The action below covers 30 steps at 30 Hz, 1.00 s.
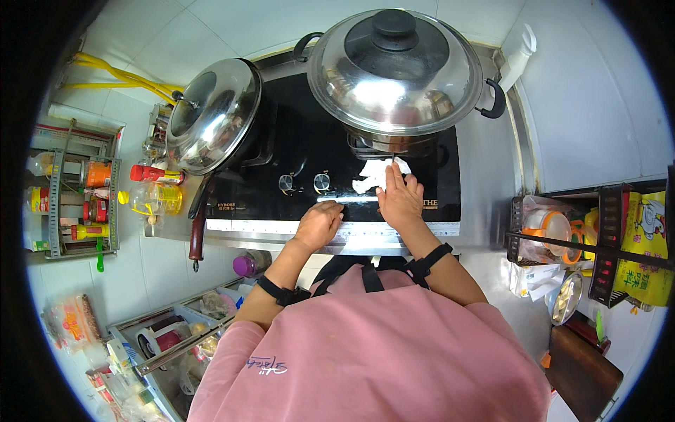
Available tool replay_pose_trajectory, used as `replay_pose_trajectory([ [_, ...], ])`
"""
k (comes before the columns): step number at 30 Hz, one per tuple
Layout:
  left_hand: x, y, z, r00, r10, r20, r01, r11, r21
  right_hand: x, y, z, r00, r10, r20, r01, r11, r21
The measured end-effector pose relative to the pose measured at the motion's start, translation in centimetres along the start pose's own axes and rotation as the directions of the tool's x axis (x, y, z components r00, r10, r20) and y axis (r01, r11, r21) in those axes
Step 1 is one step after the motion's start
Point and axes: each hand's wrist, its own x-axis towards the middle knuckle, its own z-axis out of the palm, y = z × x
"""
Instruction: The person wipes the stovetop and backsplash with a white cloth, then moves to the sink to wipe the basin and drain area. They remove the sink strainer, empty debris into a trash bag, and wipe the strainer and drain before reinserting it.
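Note:
My right hand [401,202] lies on a crumpled white paper tissue [368,184] on the black glass cooktop [281,141]. Its index and middle fingers are stretched forward, pressing the tissue flat below the large pot. My left hand [320,224] is loosely curled against the front edge of the cooktop, left of the right hand; nothing shows in it. A wide steel pot [394,70] with a domed lid and black knob covers the right burner. A lidded frying pan [214,116] sits on the left one, its brown handle toward me. Two round knobs [321,183] are between.
Several bottles, one of yellow oil [156,199], stand left of the pan. A wall rack [84,204] holds jars. An open drawer [165,352] is at lower left. Black baskets [605,246] with packets hang at right. A steel counter edge [316,243] runs in front of me.

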Motion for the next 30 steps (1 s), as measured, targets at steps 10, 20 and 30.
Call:
replay_pose_trajectory([
  [10, -2.5, -3.1, -1.3, 0.995, 0.069, -0.068, -0.076, 0.992, -0.099, -1.6, -3.8, 2.1, 0.948, 0.096, -0.304, -0.104, 0.995, -0.011],
  [20, -4.6, -2.5, -1.8, 0.999, 0.037, -0.022, -0.038, 0.997, -0.061, 0.4, -2.1, 1.6, 0.99, -0.084, -0.114, 0.091, 0.995, 0.05],
  [30, -4.9, 0.3, -0.7, 0.999, -0.048, 0.003, 0.048, 0.999, -0.004, -0.2, 6.8, -1.8, 0.977, -0.025, -0.212, 0.014, 0.999, -0.053],
])
